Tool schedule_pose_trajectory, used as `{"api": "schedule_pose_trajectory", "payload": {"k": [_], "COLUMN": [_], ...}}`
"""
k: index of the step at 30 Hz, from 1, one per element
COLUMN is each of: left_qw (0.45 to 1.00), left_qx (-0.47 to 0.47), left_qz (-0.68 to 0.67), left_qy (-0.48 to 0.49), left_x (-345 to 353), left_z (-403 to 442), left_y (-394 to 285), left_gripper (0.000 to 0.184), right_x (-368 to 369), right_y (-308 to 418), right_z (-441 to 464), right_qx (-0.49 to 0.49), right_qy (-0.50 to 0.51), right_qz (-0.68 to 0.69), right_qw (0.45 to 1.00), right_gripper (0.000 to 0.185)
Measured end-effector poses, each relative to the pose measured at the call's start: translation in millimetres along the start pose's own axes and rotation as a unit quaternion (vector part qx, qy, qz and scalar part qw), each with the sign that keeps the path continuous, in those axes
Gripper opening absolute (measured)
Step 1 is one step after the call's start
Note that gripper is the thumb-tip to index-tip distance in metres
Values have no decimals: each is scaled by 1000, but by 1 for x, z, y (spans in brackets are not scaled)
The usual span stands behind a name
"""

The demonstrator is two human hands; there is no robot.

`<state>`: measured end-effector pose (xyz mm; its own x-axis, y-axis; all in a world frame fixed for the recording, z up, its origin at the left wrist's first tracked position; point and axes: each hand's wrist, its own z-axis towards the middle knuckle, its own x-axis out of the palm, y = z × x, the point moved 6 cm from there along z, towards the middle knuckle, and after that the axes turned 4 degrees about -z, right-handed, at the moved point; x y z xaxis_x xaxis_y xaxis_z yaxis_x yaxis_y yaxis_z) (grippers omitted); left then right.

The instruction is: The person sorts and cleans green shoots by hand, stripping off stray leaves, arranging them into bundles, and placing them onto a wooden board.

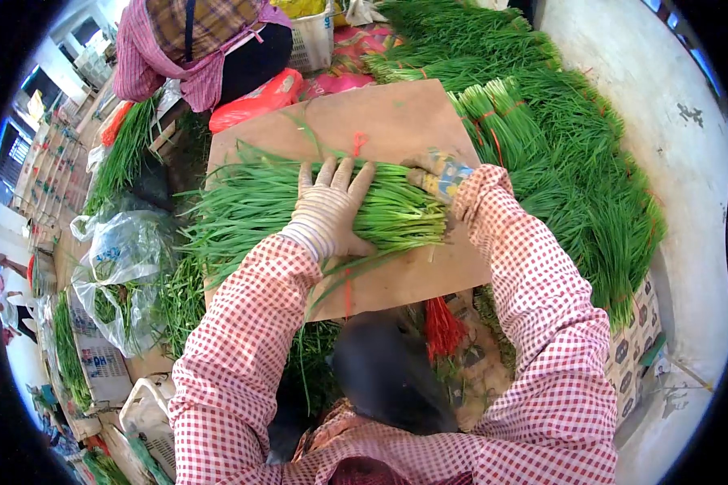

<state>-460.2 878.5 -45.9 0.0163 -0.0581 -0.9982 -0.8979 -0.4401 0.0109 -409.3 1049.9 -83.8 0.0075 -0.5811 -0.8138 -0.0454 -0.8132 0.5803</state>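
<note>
A thick loose bundle of garlic chives (251, 206) lies across a brown board (396, 109), leaves to the left and pale cut ends to the right. My left hand (330, 206), in a light glove with a striped cuff, rests flat on top of the bundle with fingers spread. At the cut ends, my right hand (438, 174), in a glove with a patterned blue and yellow cuff, touches the stems; its fingers stretch over them and are partly hidden. A red tie (360, 144) shows beyond the bundle, and red string (348, 293) emerges on the near side.
Tied chive bundles (493, 121) and a long heap of chives (574, 178) line the right wall. Red strings (443, 330) hang below the board's near edge. A clear plastic bag (121, 275) is at left. Another person (198, 48) bends at the upper left, near a white basket (311, 40).
</note>
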Motion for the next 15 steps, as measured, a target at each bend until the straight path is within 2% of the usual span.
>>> {"api": "schedule_pose_trajectory", "payload": {"k": [4, 6, 8, 9, 12, 14, 15], "left_qw": [1000, 999, 999, 999, 998, 998, 998], "left_qx": [18, 25, 23, 32, 32, -1, -15], "left_qz": [-3, -22, -31, -25, -27, -32, -43], "left_qy": [5, 7, 10, 14, 39, 48, 48], "left_x": [-8, -12, -15, -13, 4, 12, 14], "left_z": [0, -1, 2, 3, 4, -2, -4], "left_y": [0, 1, 2, 2, 0, 0, -1], "left_gripper": [121, 122, 123, 123, 123, 122, 120], "right_x": [-4, 4, 8, 4, -5, -3, -5], "right_y": [-2, -9, -3, 6, 19, 14, 6], "right_z": [-6, -2, -3, -6, -2, 8, 12], "right_qx": [-27, 15, -11, -19, -65, 31, 4], "right_qy": [-26, 8, 5, 17, 41, 197, 185], "right_qz": [-22, -30, 14, -61, -157, -102, -56], "right_qw": [999, 999, 1000, 998, 985, 975, 981], "right_gripper": [30, 29, 29, 31, 35, 38, 49]}}
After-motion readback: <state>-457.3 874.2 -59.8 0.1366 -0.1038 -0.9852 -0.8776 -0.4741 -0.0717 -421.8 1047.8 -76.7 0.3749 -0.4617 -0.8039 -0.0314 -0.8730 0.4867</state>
